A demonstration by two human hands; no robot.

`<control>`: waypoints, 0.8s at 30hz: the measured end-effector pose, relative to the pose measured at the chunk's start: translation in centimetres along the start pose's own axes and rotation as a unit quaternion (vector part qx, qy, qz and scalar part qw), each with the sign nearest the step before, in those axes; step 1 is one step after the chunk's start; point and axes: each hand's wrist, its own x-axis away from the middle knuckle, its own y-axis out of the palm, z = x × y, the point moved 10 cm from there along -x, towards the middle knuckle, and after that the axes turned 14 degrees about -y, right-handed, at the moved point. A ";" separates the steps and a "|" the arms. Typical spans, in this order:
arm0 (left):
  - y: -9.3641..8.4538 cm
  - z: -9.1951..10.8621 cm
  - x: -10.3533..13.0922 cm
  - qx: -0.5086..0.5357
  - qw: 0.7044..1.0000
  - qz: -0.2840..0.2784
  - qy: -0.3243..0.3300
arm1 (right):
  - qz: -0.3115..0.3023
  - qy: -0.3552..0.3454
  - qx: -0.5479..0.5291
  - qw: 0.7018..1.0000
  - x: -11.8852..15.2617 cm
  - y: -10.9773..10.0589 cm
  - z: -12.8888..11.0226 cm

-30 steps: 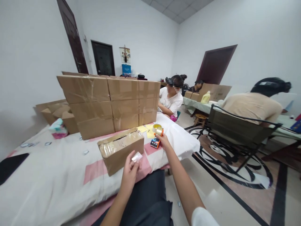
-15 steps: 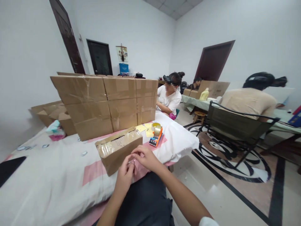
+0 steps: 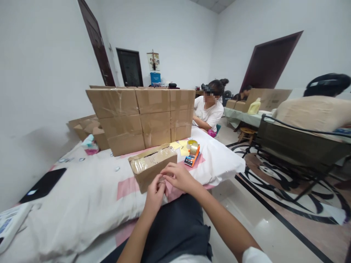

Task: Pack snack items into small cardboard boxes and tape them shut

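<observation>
Left hand [image 3: 154, 194] and right hand [image 3: 177, 176] meet, fingertips bunched, grip contents indiscernible — carton [image 3: 150, 171] at eleven o'clock, backed by stacked cartons [image 3: 153, 118]; tape dispenser [image 3: 192, 157] at one; blue-printed packet [image 3: 11, 223], lettering illegible, at eight.

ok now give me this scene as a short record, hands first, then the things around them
hands: left hand and right hand close together; anything between them is too small to tell
nearest thing: single cardboard box, just beyond the hands
tape dispenser: orange, right of the single box, in neither hand
behind: stack of cardboard boxes, three rows high
surface: white and pink cloth
nearby: person in a white top, beside the stack
</observation>
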 end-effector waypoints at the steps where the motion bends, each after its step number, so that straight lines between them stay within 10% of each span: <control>1: 0.3 -0.1 0.0 -0.002 1.000 -0.010 -0.002 | 0.002 -0.009 0.018 1.000 0.0 -0.1 -0.2; 11: 0.9 2.2 1.5 0.006 0.996 -0.079 0.041 | 0.087 0.080 -0.060 0.991 0.5 -2.1 2.3; 17: -0.1 2.8 1.6 0.064 0.990 -0.091 0.089 | 0.004 0.204 -0.282 0.937 1.8 0.8 4.5; 24: -0.3 2.9 2.0 0.018 0.987 -0.089 0.131 | 0.050 0.216 -0.339 0.914 0.8 1.3 3.9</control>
